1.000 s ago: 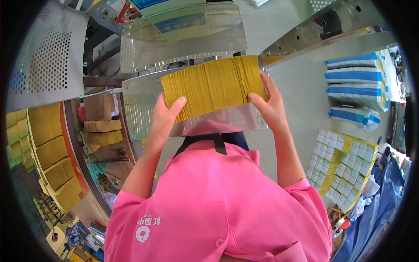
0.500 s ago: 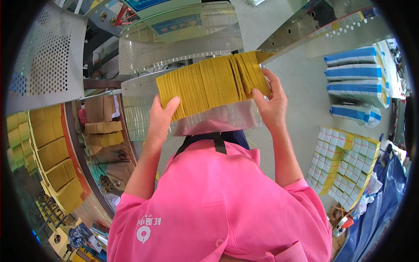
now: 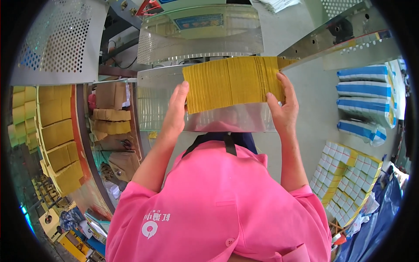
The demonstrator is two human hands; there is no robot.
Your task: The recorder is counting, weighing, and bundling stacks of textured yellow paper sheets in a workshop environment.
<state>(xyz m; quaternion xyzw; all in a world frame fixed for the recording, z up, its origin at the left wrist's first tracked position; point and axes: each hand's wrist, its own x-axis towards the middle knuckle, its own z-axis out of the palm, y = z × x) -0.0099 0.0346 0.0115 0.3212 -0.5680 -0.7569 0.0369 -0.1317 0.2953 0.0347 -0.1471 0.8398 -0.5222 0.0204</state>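
Note:
A thick row of flat yellow cards point(image 3: 233, 83) stands on edge in a shiny metal tray point(image 3: 227, 118) in front of me. My left hand point(image 3: 176, 109) presses against the left end of the row. My right hand point(image 3: 283, 105) presses against the right end, fingers curled over the top edge. Both hands squeeze the stack between them. The right end of the row meets a slanted metal rail point(image 3: 331, 37).
A curved metal guard point(image 3: 200, 32) and a perforated panel point(image 3: 56, 43) rise behind the tray. Stacks of yellow cards point(image 3: 56, 139) fill racks on the left. Blue-and-white bundles point(image 3: 362, 94) and a block of small white packs point(image 3: 349, 179) lie on the right.
The yellow row has slid to the right toward the slanted rail, and both hands have moved right with it, still pressing its ends.

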